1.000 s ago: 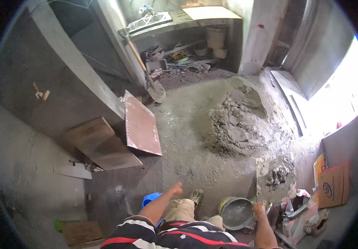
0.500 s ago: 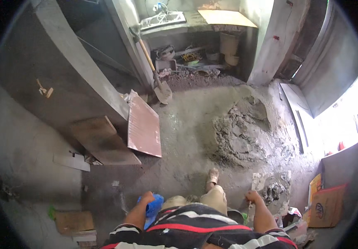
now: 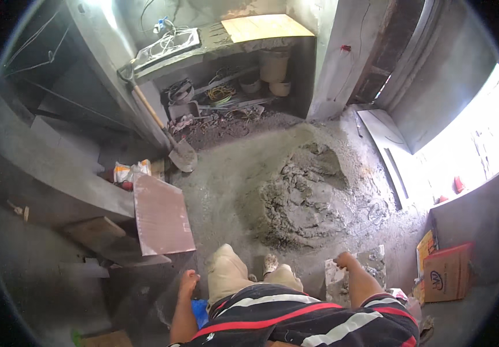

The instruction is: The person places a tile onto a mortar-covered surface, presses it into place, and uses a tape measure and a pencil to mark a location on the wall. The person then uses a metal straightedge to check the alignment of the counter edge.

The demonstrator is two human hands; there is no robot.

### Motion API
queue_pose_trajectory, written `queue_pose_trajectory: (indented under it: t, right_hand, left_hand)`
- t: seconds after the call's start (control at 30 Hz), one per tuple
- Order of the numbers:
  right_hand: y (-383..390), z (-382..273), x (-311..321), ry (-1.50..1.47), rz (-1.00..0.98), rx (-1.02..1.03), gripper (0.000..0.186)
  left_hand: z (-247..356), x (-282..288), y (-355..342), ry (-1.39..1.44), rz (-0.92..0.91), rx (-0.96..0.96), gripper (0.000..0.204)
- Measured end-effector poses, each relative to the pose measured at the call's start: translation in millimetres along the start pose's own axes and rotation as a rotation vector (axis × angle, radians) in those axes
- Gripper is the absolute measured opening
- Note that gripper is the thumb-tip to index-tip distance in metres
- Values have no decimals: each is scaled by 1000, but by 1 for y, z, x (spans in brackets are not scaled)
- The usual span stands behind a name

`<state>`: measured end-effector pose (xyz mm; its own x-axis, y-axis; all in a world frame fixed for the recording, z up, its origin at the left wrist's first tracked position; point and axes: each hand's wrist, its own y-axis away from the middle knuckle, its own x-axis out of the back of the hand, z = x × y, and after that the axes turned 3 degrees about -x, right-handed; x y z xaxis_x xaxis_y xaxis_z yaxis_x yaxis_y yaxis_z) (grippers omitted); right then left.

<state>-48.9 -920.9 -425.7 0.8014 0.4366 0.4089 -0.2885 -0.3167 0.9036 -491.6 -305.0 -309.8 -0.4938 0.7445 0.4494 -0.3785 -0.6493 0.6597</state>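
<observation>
In my head view the left hand (image 3: 189,281) is out beside the left knee (image 3: 224,257), near a piece of blue plastic (image 3: 200,312). Its fingers look loosely curled, with nothing showing in them, but I cannot tell whether they meet. The right hand (image 3: 346,260) overlaps the board (image 3: 335,281); I cannot make out its fingers' closure or any contact. The mortar (image 3: 310,202) lies heaped on the floor (image 3: 217,173) ahead, right of centre, with some more on the board. I judge footing matters most here: set the foot (image 3: 270,263) down flat, short of the heap's wet edge, and give the leaning panel (image 3: 162,222) room on the left. I'd hold both arms slightly out for balance and keep the right sleeve clear of the wet board
</observation>
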Motion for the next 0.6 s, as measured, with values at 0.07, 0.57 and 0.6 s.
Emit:
queue_pose_trajectory:
  t: [0.07, 0.57, 0.6]
  right_hand:
    - [-19, -36, 50, -108, 1, -107, 31]
    - [-164, -193, 353, -384, 526, 54, 26]
    - [-171, -195, 358, 36, 630, 236, 25]
  left_hand:
    - [7, 2, -10, -210, -2, -18, 53]
    - [226, 87, -376, -105, -47, -89, 15]
    - [242, 102, -401, 45, -55, -53, 19]
